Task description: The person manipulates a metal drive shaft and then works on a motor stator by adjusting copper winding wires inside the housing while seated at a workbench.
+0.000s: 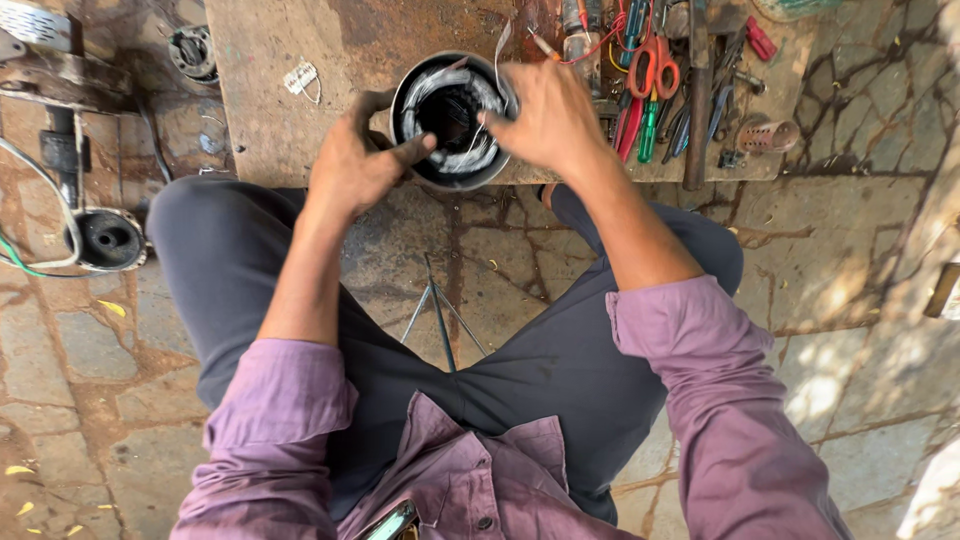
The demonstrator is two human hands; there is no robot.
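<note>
Head view: left hand (355,160) clamps the motor stator (450,120) steady at the counter (300,40) edge, so right hand (545,115) fingertips can pinch its winding wire

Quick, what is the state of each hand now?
Left hand: closed on the rim of the round motor stator.
Right hand: fingers pinched at its winding wires; exact grip cannot be told.

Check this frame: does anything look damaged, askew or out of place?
Nothing looks spilled or broken. The left hand steadies the round motor housing at the board's edge while the right hand works its wire coils. The tools lie in a loose heap.
</note>
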